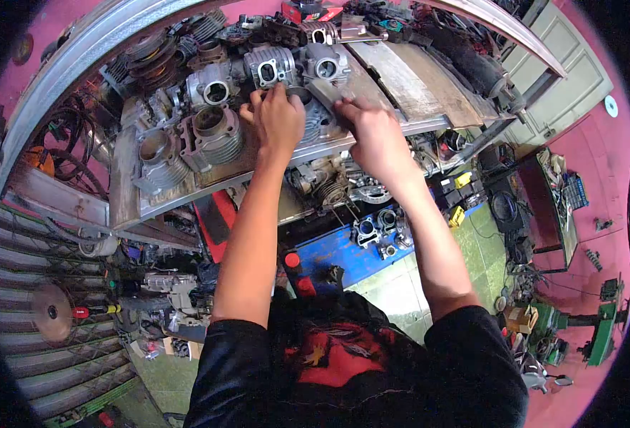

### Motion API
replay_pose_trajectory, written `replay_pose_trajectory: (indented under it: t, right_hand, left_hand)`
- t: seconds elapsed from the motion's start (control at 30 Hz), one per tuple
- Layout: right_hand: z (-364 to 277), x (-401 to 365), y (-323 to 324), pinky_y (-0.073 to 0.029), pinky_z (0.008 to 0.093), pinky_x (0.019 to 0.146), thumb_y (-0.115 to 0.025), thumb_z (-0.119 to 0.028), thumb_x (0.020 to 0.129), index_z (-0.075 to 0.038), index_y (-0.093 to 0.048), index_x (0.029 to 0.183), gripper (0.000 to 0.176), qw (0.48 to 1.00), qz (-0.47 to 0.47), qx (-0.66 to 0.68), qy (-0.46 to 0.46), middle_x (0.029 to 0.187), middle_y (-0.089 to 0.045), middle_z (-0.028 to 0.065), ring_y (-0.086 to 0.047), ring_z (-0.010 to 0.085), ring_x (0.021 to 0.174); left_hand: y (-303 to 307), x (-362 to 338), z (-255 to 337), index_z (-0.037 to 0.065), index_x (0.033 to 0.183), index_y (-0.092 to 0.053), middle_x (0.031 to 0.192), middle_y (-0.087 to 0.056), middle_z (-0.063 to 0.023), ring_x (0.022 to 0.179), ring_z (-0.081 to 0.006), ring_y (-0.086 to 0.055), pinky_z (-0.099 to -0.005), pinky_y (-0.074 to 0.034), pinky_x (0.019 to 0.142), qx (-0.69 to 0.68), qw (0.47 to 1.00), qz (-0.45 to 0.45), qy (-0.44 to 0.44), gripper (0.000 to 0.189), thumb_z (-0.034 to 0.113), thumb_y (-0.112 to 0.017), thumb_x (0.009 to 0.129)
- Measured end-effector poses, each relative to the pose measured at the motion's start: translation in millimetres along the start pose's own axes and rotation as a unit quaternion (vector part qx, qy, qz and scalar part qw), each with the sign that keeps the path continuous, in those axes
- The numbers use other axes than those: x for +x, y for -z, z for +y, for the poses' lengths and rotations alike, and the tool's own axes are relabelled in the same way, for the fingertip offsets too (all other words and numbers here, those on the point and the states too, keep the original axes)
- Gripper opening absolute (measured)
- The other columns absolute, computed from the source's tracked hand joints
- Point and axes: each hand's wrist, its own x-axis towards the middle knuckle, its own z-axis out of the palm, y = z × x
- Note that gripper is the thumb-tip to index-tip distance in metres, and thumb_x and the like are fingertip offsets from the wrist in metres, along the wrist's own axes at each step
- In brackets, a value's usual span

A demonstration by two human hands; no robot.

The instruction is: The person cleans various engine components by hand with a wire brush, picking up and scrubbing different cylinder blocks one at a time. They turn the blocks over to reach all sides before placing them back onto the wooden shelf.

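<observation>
A finned engine cylinder (316, 123) stands near the front edge of the shelf, between my hands. My left hand (279, 120) is bent over its left side, fingers curled at the rim; their undersides are hidden. My right hand (377, 135) is closed around a flat grey strip-like tool (325, 93), which slants over the cylinder's top. Its exact kind I cannot make out. Just behind are two cylinder heads, one finned (270, 65) and one with a round port (325, 66). Two more cylinders (215, 135) (159, 158) stand left of my left hand.
A metal frame bar (147, 36) arches over the shelf. Wooden boards (400, 78) lie at its right. Beneath, a blue surface (322, 257) carries several metal parts (377, 230). Engine parts (176, 285) crowd the lower left, and a pale door (550, 68) stands at upper right.
</observation>
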Motion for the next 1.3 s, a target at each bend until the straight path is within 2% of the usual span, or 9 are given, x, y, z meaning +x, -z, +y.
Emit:
replay_pose_trajectory:
  t: [0.1, 0.17, 0.37, 0.63, 0.8, 0.87, 0.97, 1.1, 1.3]
  right_hand:
    - [-5, 0, 0, -0.054, 0.0564, 0.098, -0.07, 0.006, 0.072, -0.005, -0.073, 0.125, 0.054, 0.999, 0.033, -0.012, 0.005, 0.124, -0.073, 0.0183, -0.073, 0.0402, 0.108]
    - [-7, 31, -3, -0.057, 0.05, 0.101, -0.069, 0.008, 0.073, -0.006, -0.072, 0.132, 0.061, 0.998, -0.029, -0.025, -0.057, 0.128, -0.071, 0.0182, -0.07, 0.0413, 0.115]
    - [16, 107, -36, -0.057, 0.0512, 0.1, -0.068, 0.008, 0.073, -0.006, -0.073, 0.129, 0.058, 0.994, -0.09, 0.016, -0.053, 0.13, -0.071, 0.0198, -0.07, 0.0411, 0.115]
    - [-12, -15, 0, -0.057, 0.0516, 0.098, -0.071, 0.008, 0.074, -0.005, -0.07, 0.134, 0.062, 0.999, 0.028, -0.026, 0.002, 0.131, -0.07, 0.0164, -0.072, 0.038, 0.112]
    - [-1, 52, -19, -0.058, 0.0502, 0.097, -0.069, 0.006, 0.073, -0.01, -0.072, 0.134, 0.064, 0.998, 0.005, -0.033, -0.047, 0.127, -0.072, 0.0178, -0.072, 0.0391, 0.113]
    - [6, 86, -32, -0.061, 0.051, 0.092, -0.071, 0.002, 0.075, -0.013, -0.073, 0.134, 0.061, 0.991, -0.073, -0.058, -0.095, 0.119, -0.074, 0.02, -0.073, 0.0391, 0.108]
    - [15, 99, -38, -0.062, 0.0519, 0.086, -0.07, 0.001, 0.077, -0.017, -0.073, 0.134, 0.06, 0.996, -0.058, -0.047, -0.048, 0.113, -0.075, 0.0213, -0.075, 0.04, 0.102]
    - [-3, 24, -14, -0.057, 0.0493, 0.1, -0.069, 0.005, 0.073, -0.008, -0.071, 0.135, 0.063, 1.0, 0.015, -0.02, -0.014, 0.129, -0.071, 0.0192, -0.069, 0.0401, 0.117]
    - [-16, -55, 0, -0.056, 0.0488, 0.105, -0.069, 0.011, 0.069, -0.006, -0.068, 0.136, 0.069, 0.987, 0.08, 0.126, -0.064, 0.137, -0.068, 0.0164, -0.066, 0.0427, 0.122]
  left_hand:
    - [1, 0, -4, 0.006, 0.115, -0.074, 0.111, -0.077, -0.0178, 0.122, -0.0379, -0.06, -0.0644, -0.028, 0.106, -0.008, 1.0, -0.007, -0.023, 0.032, 0.024, -0.055, 0.096]
    - [5, 1, -5, 0.006, 0.116, -0.074, 0.112, -0.077, -0.0172, 0.123, -0.0376, -0.06, -0.0643, -0.028, 0.106, -0.006, 0.999, -0.021, -0.023, 0.033, 0.024, -0.055, 0.096]
    - [5, 1, -6, 0.006, 0.119, -0.073, 0.115, -0.077, -0.0182, 0.125, -0.0378, -0.059, -0.0654, -0.027, 0.108, -0.015, 0.999, -0.028, -0.016, 0.035, 0.026, -0.056, 0.096]
    - [-2, -1, -7, 0.003, 0.109, -0.071, 0.111, -0.077, -0.0181, 0.118, -0.0386, -0.061, -0.061, -0.03, 0.104, -0.036, 0.999, 0.024, -0.017, 0.03, 0.026, -0.059, 0.094]
    - [5, 1, -5, 0.003, 0.111, -0.072, 0.111, -0.078, -0.0166, 0.119, -0.038, -0.061, -0.061, -0.031, 0.105, -0.053, 0.998, 0.001, -0.033, 0.032, 0.027, -0.061, 0.094]
    - [5, 0, -6, 0.003, 0.111, -0.073, 0.111, -0.078, -0.016, 0.119, -0.0375, -0.061, -0.0618, -0.031, 0.104, -0.046, 0.998, -0.006, -0.033, 0.032, 0.028, -0.061, 0.094]
    - [-3, 0, -7, 0.004, 0.11, -0.073, 0.109, -0.078, -0.0152, 0.119, -0.0369, -0.061, -0.0634, -0.031, 0.104, -0.027, 0.999, 0.015, -0.029, 0.031, 0.028, -0.062, 0.094]
    - [-1, 0, -4, 0.007, 0.106, -0.074, 0.105, -0.078, -0.014, 0.117, -0.0368, -0.061, -0.0655, -0.03, 0.103, -0.014, 1.0, 0.011, -0.022, 0.028, 0.03, -0.062, 0.094]
    - [0, 0, -5, 0.009, 0.105, -0.074, 0.102, -0.078, -0.0167, 0.116, -0.0369, -0.063, -0.063, -0.031, 0.099, -0.004, 0.999, 0.022, -0.023, 0.033, 0.036, -0.056, 0.099]
